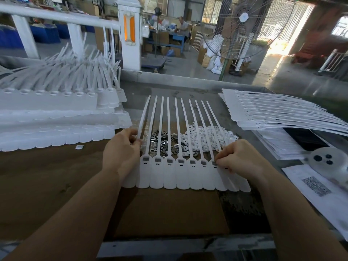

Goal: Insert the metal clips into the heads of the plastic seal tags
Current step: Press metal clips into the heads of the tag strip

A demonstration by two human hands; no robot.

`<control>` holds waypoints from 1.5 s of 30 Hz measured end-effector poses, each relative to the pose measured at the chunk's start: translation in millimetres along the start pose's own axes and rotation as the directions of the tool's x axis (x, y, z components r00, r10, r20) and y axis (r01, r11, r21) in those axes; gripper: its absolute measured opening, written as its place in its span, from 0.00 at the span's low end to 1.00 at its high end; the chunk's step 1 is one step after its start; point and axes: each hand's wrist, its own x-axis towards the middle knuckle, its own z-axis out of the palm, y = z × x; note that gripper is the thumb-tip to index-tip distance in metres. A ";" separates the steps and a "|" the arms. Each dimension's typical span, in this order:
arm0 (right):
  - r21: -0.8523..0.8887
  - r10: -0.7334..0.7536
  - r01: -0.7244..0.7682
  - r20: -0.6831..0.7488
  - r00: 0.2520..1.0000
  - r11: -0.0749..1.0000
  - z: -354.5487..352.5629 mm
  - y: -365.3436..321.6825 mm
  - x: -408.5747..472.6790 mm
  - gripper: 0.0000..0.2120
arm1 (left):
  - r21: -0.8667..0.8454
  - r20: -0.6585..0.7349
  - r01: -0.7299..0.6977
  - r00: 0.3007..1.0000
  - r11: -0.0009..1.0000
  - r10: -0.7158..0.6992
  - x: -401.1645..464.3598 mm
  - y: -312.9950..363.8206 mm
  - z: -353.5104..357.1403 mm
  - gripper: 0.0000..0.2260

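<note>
A joined row of plastic seal tags lies flat on the surface at centre frame, most heads showing a grey insert, with the loose metal clips heaped just behind under the straps. The left hand has its grip pinched on the leftmost strap, while the right hand presses its fingertips together at a head near the right end; whether they hold a clip is hidden. Pressed in tilted, a clip could jam or pop out, and a tug on that strap could shift the row.
</note>
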 end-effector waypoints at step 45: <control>-0.036 -0.101 0.099 -0.088 0.991 0.994 3.7 -7.5 -1.6 0.14 | -0.005 -0.015 0.011 1.000 1.000 -0.012 -0.2 -1.2 1.6 0.15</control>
